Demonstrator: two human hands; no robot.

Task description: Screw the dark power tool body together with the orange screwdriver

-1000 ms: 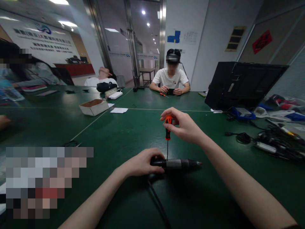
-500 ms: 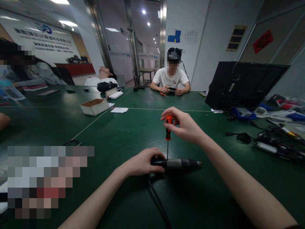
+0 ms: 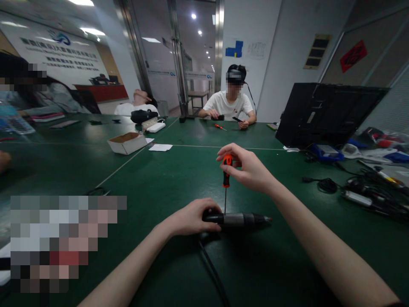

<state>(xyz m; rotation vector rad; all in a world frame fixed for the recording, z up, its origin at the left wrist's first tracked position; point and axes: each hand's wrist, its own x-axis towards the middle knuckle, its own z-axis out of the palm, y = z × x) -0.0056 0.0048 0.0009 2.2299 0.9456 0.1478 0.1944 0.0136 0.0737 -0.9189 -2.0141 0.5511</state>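
Observation:
My left hand is wrapped round the rear of a black and grey corded handheld tool, pen-shaped with a tapered tip pointing right. It lies on the green table, and its black cord runs toward me. Above it, my right hand grips the orange and black handle of a screwdriver. The screwdriver stands upright, its thin shaft reaching down to the tool's body just right of my left fingers. Whether the tip sits in a screw is too small to make out.
A black monitor stands at the right, with cables and tools in front. Further left are an open box and white paper. Across the table sits a person, near another screwdriver. Others sit at the left.
My hands, the screwdriver and the corded tool hold nearly the same position. The person opposite has moved their hands apart, with a dark piece in each.

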